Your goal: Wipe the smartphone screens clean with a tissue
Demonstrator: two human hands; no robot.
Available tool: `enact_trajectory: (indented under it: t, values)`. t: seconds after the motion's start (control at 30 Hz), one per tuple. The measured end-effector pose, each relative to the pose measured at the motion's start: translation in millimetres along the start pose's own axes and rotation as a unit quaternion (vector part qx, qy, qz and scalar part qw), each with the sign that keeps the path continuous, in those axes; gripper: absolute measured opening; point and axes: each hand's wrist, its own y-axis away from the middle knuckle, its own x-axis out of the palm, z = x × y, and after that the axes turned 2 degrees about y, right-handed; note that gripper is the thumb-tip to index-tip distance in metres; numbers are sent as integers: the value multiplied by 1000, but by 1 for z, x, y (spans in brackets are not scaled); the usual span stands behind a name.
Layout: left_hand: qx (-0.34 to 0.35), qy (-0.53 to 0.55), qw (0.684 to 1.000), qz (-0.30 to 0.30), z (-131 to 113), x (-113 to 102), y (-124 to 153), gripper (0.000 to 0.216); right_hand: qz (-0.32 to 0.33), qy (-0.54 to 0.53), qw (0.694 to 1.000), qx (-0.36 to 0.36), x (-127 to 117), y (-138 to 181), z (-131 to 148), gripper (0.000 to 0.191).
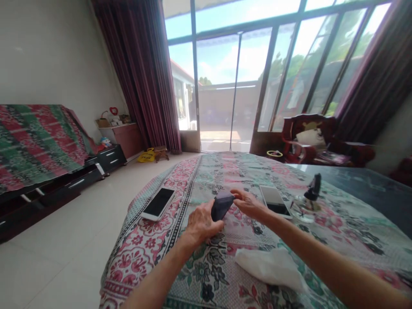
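Note:
My left hand [201,223] is wrapped around the near end of a small dark case-like object [222,204], held just above the patterned tablecloth [180,274]. My right hand [247,203] pinches the same dark object at its far top edge. A white phone [158,204] lies face up to the left of my hands. A second phone [275,201] lies face up just right of my right hand. A crumpled white cloth [270,267] rests on the tablecloth under my right forearm.
A glass dish with a dark upright item [308,201] stands right of the second phone. The table's bare dark top [363,189] shows at far right. A sofa with a striped cover [35,143] lines the left wall; a red chair [309,139] stands by the window.

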Motion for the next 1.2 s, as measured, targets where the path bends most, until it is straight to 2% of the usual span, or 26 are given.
enact_trajectory:
  t: [0.13,0.3,0.43,0.57,0.6,0.7,0.83,0.97,1.2]
  values:
    - [9,-54,998,10,-26,25,0,69,-11,-12,1000,-3,-14,22,-20,46]
    - [-17,-91,996,13,-48,42,-8,70,-22,35,998,-48,-34,51,-10,41]
    - [-24,-92,996,4,-57,55,-11,73,45,103,989,-97,-58,89,4,35]
    - [-17,-76,997,12,-57,53,-13,79,149,136,968,-147,-67,127,18,43]
    - [-12,-61,998,27,-54,50,-13,82,179,140,960,-161,-66,135,20,48]
    - [26,1,996,88,-40,33,-14,87,206,163,949,-173,-57,154,20,65]
    - [129,62,980,136,-16,16,-12,94,218,182,941,-185,-44,167,18,83]
    - [155,100,975,121,-6,15,-13,83,231,195,927,-220,-35,173,25,65]
    - [169,99,975,102,-11,33,-23,86,205,201,929,-233,-10,172,26,28]
